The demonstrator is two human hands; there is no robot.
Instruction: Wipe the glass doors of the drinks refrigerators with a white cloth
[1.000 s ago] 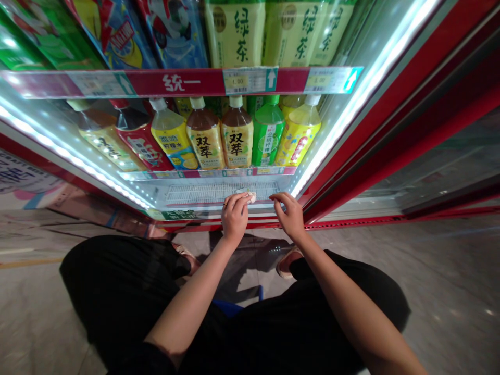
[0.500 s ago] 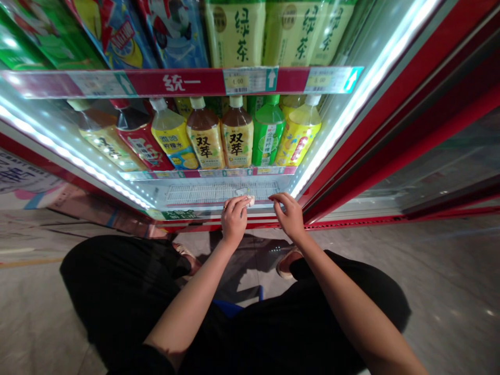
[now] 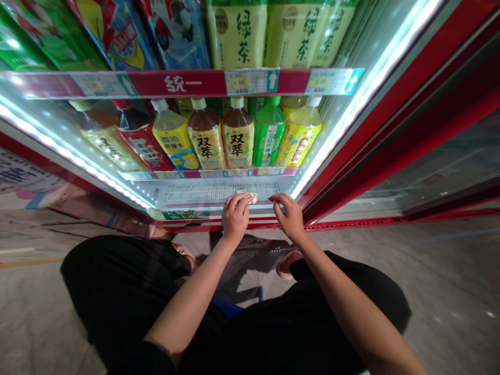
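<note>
Red drinks cooler (image 3: 375, 140), door open: your left hand (image 3: 236, 219) is pinching a small pale wad (image 3: 247, 197), maybe tissue, at the bottom shelf's vent grille (image 3: 203, 194). Looks light, soft; fingertip hold suits. Right hand (image 3: 289, 217) open, empty, just beside.

Bare left hand (image 3: 235, 217) with ring, fingers curled downward; bare right hand (image 3: 289, 217) just beside it, fingers loosely arched. Left forearm (image 3: 191, 281), right forearm (image 3: 336, 291) extended forward.
</note>
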